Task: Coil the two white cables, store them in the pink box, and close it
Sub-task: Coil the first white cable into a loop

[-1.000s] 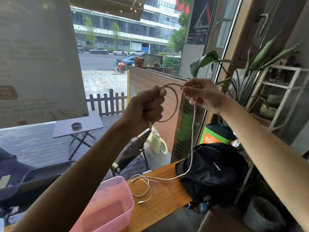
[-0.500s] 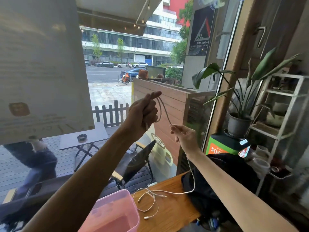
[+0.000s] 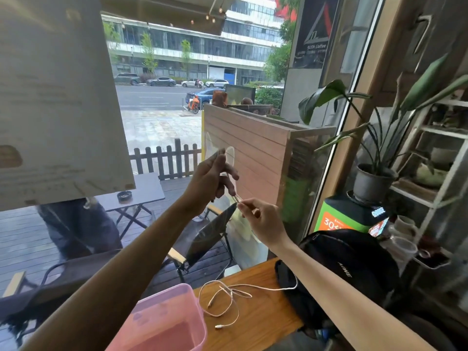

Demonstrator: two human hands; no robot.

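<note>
Left hand: the left hand [image 3: 211,179] is raised at frame centre, fingers curled round what appears to be a small gathered coil of white cable; the coil itself is blurred against the window, so its turns cannot be counted.
Right hand: the right hand [image 3: 263,221] sits just below and right of the left, thumb and forefinger pinched on a short pale stretch of cable that runs up toward the left hand.
Cable in hand: its free length seems to drop behind the right forearm and reappear low in the frame, crossing the black bag [image 3: 354,264] onto the surface.
Loose cables: the loose white cables [image 3: 228,302] lie in open loops on the wooden surface [image 3: 263,323], lower centre, just right of the pink box [image 3: 167,323].
Pink box: open-topped at bottom centre; no lid can be seen.
Key relation: the slack lies below both hands, its long axis running roughly up-down from surface to pinch. The right hand is nearer the slack, so it likely feeds each turn while the left holds the coil.
Stage: judged as mid-coiling of the first cable; nothing shows inside the box.
</note>
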